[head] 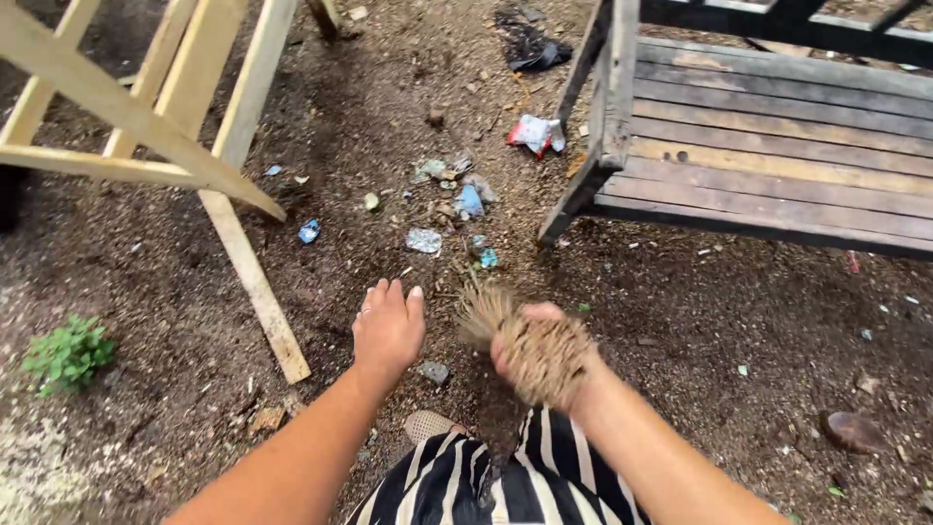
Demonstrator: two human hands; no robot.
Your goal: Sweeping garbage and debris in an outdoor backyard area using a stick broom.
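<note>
Littered dirt ground, stick broom in right hand

Stick broom: tan bundle of thin twigs, tilted, bristle end fwd over dirt.

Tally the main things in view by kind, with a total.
Hands: 2, left hand empty, right hand gripping the broom
Brooms: 1
Benches: 1, bench
Wooden frames: 1, frame
Green plants: 1, plant
Total: 6
</note>
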